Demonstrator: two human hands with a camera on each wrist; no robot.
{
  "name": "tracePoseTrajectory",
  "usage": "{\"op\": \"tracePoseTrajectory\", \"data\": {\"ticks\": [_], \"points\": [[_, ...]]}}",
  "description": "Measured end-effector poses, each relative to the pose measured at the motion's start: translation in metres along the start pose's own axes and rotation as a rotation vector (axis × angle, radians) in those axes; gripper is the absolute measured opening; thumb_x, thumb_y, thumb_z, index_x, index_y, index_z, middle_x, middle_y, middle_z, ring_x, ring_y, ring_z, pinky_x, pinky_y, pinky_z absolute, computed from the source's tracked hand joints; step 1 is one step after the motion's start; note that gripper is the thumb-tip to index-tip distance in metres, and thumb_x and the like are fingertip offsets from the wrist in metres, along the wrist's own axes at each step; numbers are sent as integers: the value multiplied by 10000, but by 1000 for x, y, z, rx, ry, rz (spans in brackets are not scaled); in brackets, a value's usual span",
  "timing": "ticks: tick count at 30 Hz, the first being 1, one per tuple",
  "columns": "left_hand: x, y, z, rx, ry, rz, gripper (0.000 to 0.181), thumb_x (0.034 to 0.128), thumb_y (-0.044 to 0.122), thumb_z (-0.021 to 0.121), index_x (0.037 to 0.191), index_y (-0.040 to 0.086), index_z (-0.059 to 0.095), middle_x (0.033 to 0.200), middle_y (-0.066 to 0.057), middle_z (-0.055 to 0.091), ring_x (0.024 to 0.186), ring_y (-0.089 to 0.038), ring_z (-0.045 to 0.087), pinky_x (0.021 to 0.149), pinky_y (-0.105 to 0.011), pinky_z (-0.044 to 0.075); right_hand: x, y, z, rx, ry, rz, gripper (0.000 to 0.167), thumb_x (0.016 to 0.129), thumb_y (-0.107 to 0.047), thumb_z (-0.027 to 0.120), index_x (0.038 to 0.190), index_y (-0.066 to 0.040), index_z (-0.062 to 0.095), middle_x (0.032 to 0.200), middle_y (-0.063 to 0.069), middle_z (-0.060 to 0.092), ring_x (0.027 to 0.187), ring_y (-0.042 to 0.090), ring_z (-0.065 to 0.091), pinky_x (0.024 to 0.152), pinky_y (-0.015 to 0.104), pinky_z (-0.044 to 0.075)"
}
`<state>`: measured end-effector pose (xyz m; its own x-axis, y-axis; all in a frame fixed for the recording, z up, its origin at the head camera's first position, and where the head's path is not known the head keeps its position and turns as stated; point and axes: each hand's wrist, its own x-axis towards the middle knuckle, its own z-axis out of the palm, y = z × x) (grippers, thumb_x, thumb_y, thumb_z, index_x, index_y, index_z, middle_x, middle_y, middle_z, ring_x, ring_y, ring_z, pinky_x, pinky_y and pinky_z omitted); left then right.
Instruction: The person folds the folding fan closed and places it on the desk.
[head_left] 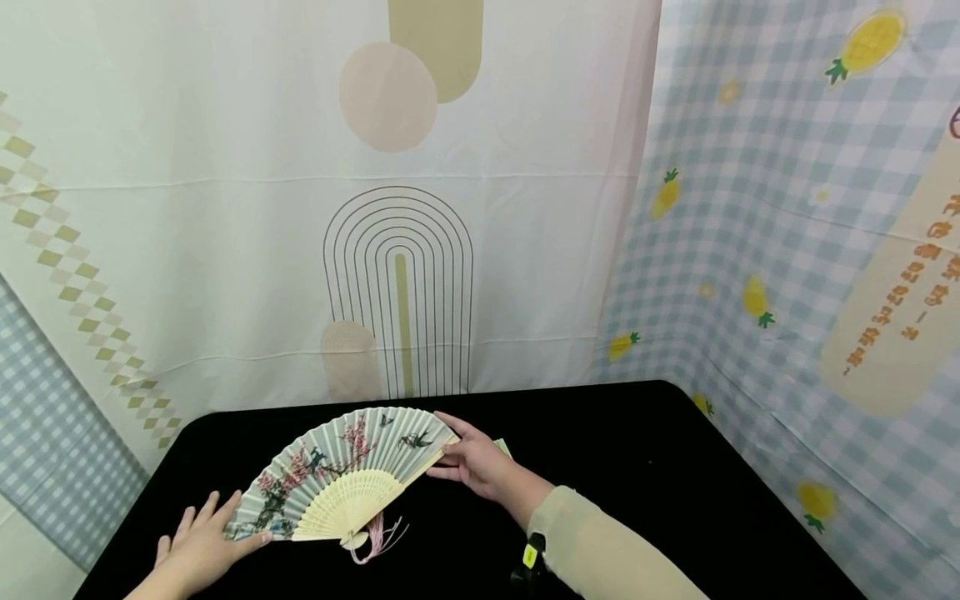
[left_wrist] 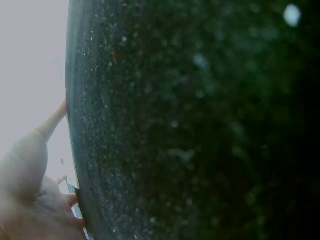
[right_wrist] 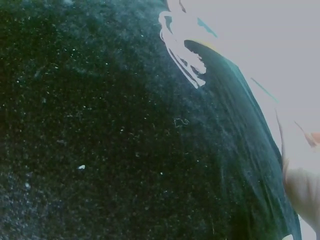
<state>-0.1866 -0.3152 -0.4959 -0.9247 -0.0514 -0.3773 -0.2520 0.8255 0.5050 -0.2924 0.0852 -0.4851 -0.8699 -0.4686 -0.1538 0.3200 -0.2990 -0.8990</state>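
Folding fan (head_left: pixel 352 475), fully spread above or on the black tabletop (head_left: pixel 637 508); whether it rests flat cannot be told. The left hand (head_left: pixel 201 542) touches its left end, fingers straight and splayed; the right hand (head_left: pixel 476 458) grips its right edge with bent fingers. A pink tassel (head_left: pixel 377 533) trails from the pivot. The step in hand appears to be spreading the fan; the next move likely calls for even, gentle control of both edges, sparing the pleats. Behind hangs a patterned curtain (head_left: pixel 540 250).
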Motion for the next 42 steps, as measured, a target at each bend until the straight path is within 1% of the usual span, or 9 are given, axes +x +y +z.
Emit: {"op": "tracePoseTrajectory", "data": {"ticks": [6,13,18,24,30,33,40,42], "points": [[3,-3,2,-4,6,-1,1213,781,752,633,1530,-63,137,1500,-422,-45,1301,-681,-96,955,-851,-42,-2,2,0,6,-4,-10,619,1000,99,365,1560,-164,340,1455,219,476,1191,405,586,898,463,562],[-1,0,3,3,16,4,1171,813,719,633,1524,-74,148,1494,-429,-27,1300,-686,-71,962,-853,-5,-6,2,1,0,-16,-30,604,1011,90,357,1560,-162,337,1472,216,458,1210,393,576,906,456,559],[-1,0,3,-9,27,3,1175,806,711,649,1524,-76,154,1493,-432,-20,1299,-687,-72,962,-855,-10,-8,4,0,3,-22,-44,608,1009,88,369,1562,-161,333,1478,218,450,1218,392,570,906,450,560],[0,-2,3,-25,34,14,1164,816,694,654,1525,-79,149,1495,-435,-12,1294,-694,-72,953,-861,-10,-11,5,-1,11,-16,-56,609,1006,88,370,1562,-159,335,1479,223,448,1224,397,563,908,455,557],[0,-4,4,-10,43,32,1137,845,686,625,1531,-74,130,1492,-441,7,1283,-708,-30,941,-871,34,-14,6,0,26,-14,-71,617,999,94,373,1565,-146,325,1478,227,446,1240,401,548,927,472,544],[1,-4,5,-1,55,36,1127,850,685,619,1537,-63,129,1496,-438,15,1283,-711,-19,938,-873,46,-15,5,0,23,-20,-82,621,997,97,375,1569,-136,310,1481,230,441,1246,403,541,934,476,539],[3,-3,10,-16,133,72,1098,856,667,631,1537,-52,155,1502,-431,50,1293,-702,6,954,-860,60,-19,2,1,36,-14,-88,614,1002,87,393,1562,-156,334,1486,213,443,1254,390,538,940,469,536],[2,-2,10,-24,140,78,1096,857,662,634,1539,-48,155,1504,-430,51,1295,-701,3,955,-859,60,-20,2,1,36,-18,-90,610,1005,86,392,1562,-155,334,1490,213,438,1258,390,535,941,470,535]]}}
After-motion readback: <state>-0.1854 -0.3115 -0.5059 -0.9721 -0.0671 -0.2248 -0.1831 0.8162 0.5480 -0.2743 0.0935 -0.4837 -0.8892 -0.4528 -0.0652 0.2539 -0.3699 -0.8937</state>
